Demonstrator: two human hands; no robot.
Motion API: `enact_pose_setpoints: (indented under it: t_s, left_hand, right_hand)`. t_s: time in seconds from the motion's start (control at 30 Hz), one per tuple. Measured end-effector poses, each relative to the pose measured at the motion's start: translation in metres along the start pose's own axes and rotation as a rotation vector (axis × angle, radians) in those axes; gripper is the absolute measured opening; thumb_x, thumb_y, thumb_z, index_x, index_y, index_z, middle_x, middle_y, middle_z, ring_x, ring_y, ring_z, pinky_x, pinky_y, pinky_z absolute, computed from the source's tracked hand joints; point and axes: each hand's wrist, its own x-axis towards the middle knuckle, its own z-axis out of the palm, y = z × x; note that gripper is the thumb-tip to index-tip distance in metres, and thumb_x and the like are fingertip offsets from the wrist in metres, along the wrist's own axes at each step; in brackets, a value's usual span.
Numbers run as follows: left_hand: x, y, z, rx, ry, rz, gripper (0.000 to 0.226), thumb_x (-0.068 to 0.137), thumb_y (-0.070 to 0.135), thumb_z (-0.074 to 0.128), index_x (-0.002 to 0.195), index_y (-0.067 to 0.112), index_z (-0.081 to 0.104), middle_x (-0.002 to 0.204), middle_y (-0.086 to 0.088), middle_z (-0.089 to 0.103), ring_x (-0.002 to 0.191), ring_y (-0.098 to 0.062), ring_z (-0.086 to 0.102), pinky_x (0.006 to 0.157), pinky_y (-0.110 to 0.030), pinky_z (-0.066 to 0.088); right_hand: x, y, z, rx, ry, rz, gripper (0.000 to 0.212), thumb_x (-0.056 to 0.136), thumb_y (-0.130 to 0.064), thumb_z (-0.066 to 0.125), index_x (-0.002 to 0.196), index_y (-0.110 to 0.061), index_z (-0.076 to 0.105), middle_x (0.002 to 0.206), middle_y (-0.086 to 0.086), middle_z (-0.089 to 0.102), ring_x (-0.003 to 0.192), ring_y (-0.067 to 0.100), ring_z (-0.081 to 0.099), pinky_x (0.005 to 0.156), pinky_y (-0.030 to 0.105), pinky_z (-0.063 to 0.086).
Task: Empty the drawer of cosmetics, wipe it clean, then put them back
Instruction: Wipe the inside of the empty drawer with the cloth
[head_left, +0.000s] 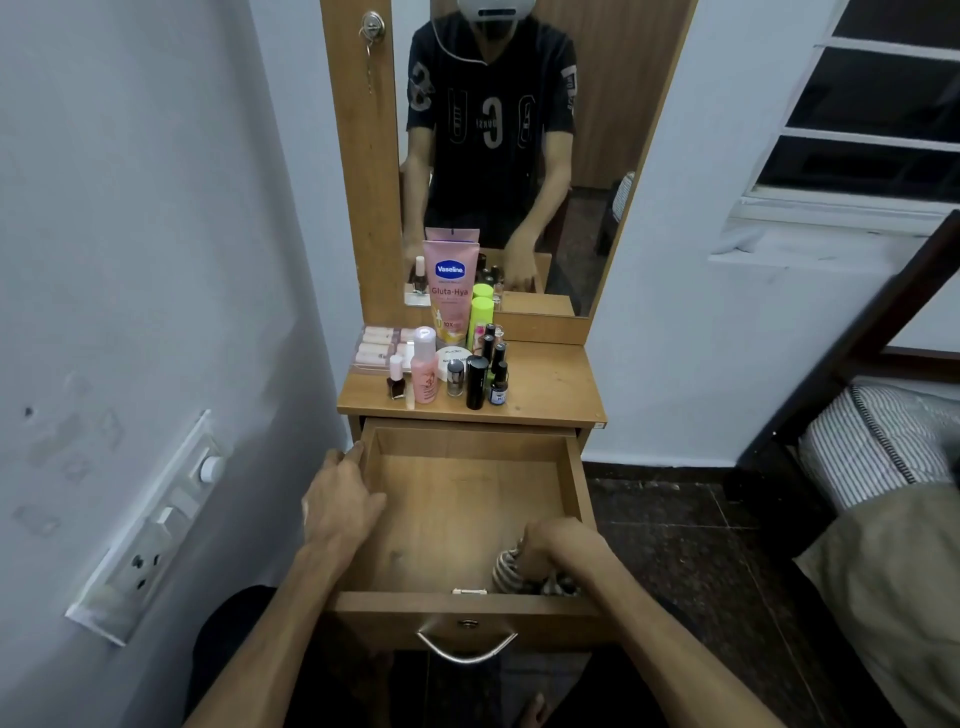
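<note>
The wooden drawer (467, 499) is pulled out and holds no cosmetics. My right hand (550, 545) is inside its near right corner, gripping a striped cloth (506, 569) against the drawer floor. My left hand (340, 499) rests on the drawer's left wall with fingers spread over the rim. The cosmetics stand on the dresser top (550, 384): a pink Vaseline tube (450, 291), a green spray can (480, 317), a pink bottle (424, 371), a black tube (477, 382), nail polish bottles (396, 379) and a pack of small pink tubes (375, 348).
A mirror (519, 156) rises behind the dresser top, with a key in a lock (372, 28) on its frame. A switch panel (156, 519) is on the left wall. A bed with striped bedding (883, 447) stands to the right. The drawer has a metal handle (466, 647).
</note>
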Motion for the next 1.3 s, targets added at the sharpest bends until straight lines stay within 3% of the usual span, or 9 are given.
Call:
enact_pose_setpoints:
  t_s: [0.17,0.27,0.5,0.6,0.73,0.9,1.03,1.2,1.3]
  left_hand:
    - [0.001,-0.004,0.002,-0.051,0.013,-0.029,0.066,0.083,0.015,0.071,0.146,0.018,0.050,0.126,-0.008,0.056,0.107,-0.028,0.063,0.091,-0.043,0.054]
    - [0.002,-0.006,0.005,-0.063,0.018,-0.027,0.066,0.083,0.015,0.070,0.146,0.018,0.050,0.123,-0.006,0.056,0.107,-0.028,0.063,0.090,-0.042,0.054]
    - [0.006,-0.010,0.011,-0.093,0.059,-0.028,0.061,0.084,0.014,0.065,0.144,0.019,0.052,0.106,0.001,0.051,0.088,-0.018,0.057,0.082,-0.037,0.053]
    - [0.005,-0.009,0.009,-0.089,0.060,-0.041,0.061,0.085,0.016,0.065,0.144,0.019,0.052,0.121,-0.008,0.058,0.103,-0.025,0.063,0.089,-0.041,0.053]
    - [0.003,-0.010,0.007,-0.107,0.051,-0.024,0.062,0.085,0.018,0.066,0.145,0.019,0.050,0.114,-0.003,0.056,0.088,-0.012,0.050,0.081,-0.034,0.048]
    - [0.001,-0.006,0.005,-0.099,0.041,-0.047,0.064,0.087,0.016,0.066,0.148,0.020,0.048,0.128,-0.010,0.056,0.106,-0.024,0.062,0.091,-0.040,0.052]
    - [0.000,-0.006,0.005,-0.103,0.047,-0.043,0.063,0.088,0.017,0.064,0.149,0.020,0.047,0.127,-0.009,0.055,0.109,-0.027,0.063,0.094,-0.042,0.053]
    - [0.000,-0.006,0.004,-0.101,0.055,-0.038,0.060,0.088,0.016,0.063,0.146,0.021,0.049,0.116,-0.005,0.055,0.097,-0.026,0.064,0.088,-0.042,0.058]
    - [0.001,-0.007,0.004,-0.101,0.051,-0.043,0.060,0.088,0.016,0.063,0.146,0.022,0.049,0.116,-0.005,0.056,0.097,-0.025,0.064,0.088,-0.041,0.058]
  right_hand:
    - [0.006,-0.012,0.011,0.043,0.458,0.103,0.017,0.099,-0.033,0.064,0.103,-0.016,0.064,0.097,0.003,0.066,0.085,0.017,0.066,0.067,0.030,0.047]
    - [0.012,-0.006,0.002,0.148,0.671,0.137,0.022,0.098,-0.021,0.066,0.119,-0.013,0.066,0.118,0.008,0.067,0.103,0.022,0.069,0.077,0.031,0.054]
    - [0.028,-0.041,-0.017,0.539,0.533,-0.120,0.037,0.093,-0.015,0.070,0.130,-0.013,0.062,0.119,0.009,0.068,0.098,0.020,0.070,0.085,0.027,0.060]
    - [0.024,-0.093,-0.010,0.563,0.381,-0.292,0.028,0.088,-0.017,0.074,0.116,-0.017,0.069,0.108,0.005,0.072,0.089,0.017,0.070,0.080,0.025,0.061]
    - [0.015,-0.131,0.001,0.389,0.313,-0.414,0.009,0.088,-0.025,0.069,0.089,-0.023,0.061,0.090,0.002,0.067,0.079,0.019,0.064,0.074,0.037,0.059]
    - [0.008,-0.098,0.009,0.284,0.183,-0.426,0.037,0.088,-0.032,0.072,0.124,-0.028,0.067,0.106,0.001,0.073,0.082,0.016,0.067,0.073,0.031,0.057]
    - [0.003,-0.054,0.011,0.349,0.230,-0.263,0.043,0.089,-0.037,0.074,0.130,-0.028,0.062,0.111,-0.001,0.066,0.097,0.017,0.065,0.083,0.029,0.054]
    - [-0.007,0.000,0.004,0.485,0.619,0.091,0.028,0.094,-0.031,0.071,0.114,-0.013,0.065,0.076,-0.009,0.054,0.060,0.001,0.052,0.040,0.012,0.034]
    - [-0.010,0.008,-0.008,0.724,0.898,0.121,0.028,0.088,-0.025,0.074,0.110,-0.016,0.061,0.088,-0.001,0.067,0.072,0.015,0.062,0.059,0.024,0.049]
